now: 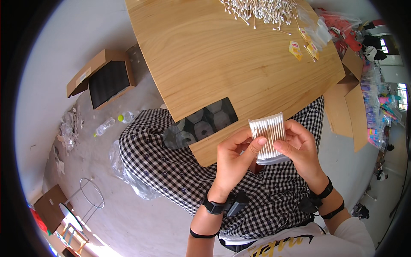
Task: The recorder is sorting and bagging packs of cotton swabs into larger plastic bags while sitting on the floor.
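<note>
Between my two hands, over my lap at the table's near edge, is a clear bag of cotton swabs [269, 133], with the white-tipped sticks standing side by side in a row. My left hand [236, 155] grips its left side, the thumb pressed on the front. On the right side my right hand [300, 147] grips it too, its thumb on the front and its fingers behind. The bag's lower end shows as loose clear plastic. A big heap of loose cotton swabs [263, 9] lies at the table's far edge.
The wooden table [214, 55] carries small yellow-and-white packets [295, 50] and clear plastic bags [319, 32] at its far right. A dark patterned mat [205, 123] hangs over the near edge. Cardboard boxes [109, 81] and plastic bottles [105, 127] are on the floor.
</note>
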Available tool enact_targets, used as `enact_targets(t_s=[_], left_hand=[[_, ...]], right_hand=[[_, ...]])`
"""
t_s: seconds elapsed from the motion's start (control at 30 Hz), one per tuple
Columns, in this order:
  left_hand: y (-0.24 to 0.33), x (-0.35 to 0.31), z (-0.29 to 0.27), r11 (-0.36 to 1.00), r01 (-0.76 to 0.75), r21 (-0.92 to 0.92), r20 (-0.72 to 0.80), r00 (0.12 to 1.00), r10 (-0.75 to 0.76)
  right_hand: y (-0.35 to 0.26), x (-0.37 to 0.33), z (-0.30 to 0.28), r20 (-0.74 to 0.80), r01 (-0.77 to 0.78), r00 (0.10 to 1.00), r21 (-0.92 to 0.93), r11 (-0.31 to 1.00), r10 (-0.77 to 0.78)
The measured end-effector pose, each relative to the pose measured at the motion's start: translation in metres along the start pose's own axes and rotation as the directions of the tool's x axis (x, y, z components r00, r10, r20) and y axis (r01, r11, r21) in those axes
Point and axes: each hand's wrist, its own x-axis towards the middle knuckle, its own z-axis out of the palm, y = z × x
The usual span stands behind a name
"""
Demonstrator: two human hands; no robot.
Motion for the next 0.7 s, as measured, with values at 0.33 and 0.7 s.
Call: enact_targets(t_s=[0.33,0.7], left_hand=[[-0.001,0.004,-0.001,0.832,-0.509,0.220,0.189,0.859,0.475],[0.001,0.005,0.001,0.769,-0.602,0.214,0.248,0.795,0.553]], right_hand=[[0.002,0.000,-0.007,0.100,0.417,0.904,-0.416,0.808,-0.415],[-0.005,-0.003,-0.009,0.151,0.490,0.859,-0.518,0.702,-0.489]])
